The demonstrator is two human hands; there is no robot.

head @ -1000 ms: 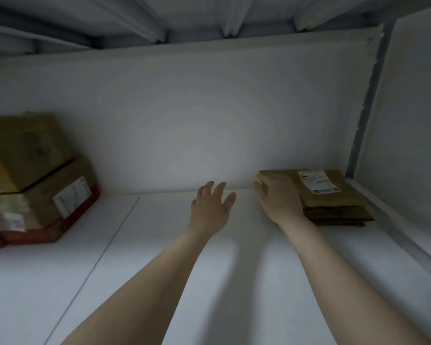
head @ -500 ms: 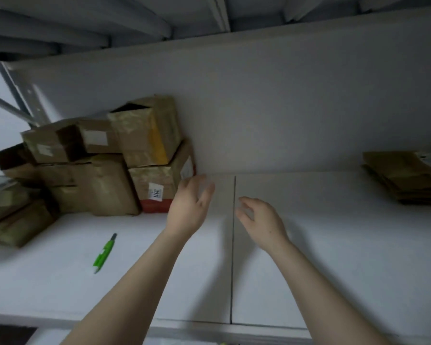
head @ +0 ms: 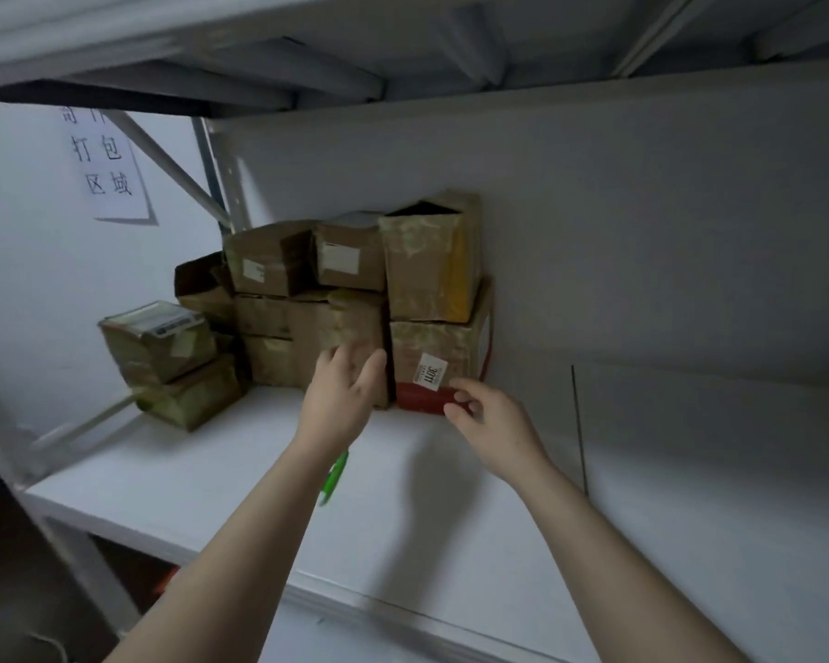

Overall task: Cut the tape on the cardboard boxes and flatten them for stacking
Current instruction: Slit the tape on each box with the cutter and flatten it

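Our two hands hover before the cardboard boxes (head: pixel 355 299) piled at centre frame on the white shelf (head: pixel 451 528). The left hand (head: pixel 343 399) is spread, fingers straight. The right hand (head: pixel 491 425), fingers loosely curled, holds nothing beside the red-banded box (head: pixel 439 361). A green cutter (head: pixel 333 478) lies under our left wrist.

Your view is dim and grey-blue. Your left hand (head: pixel 343 394) shows motion blur; soft arm shadows fall on the shelf (head: pixel 690 495); edges bow from wide-angle distortion.
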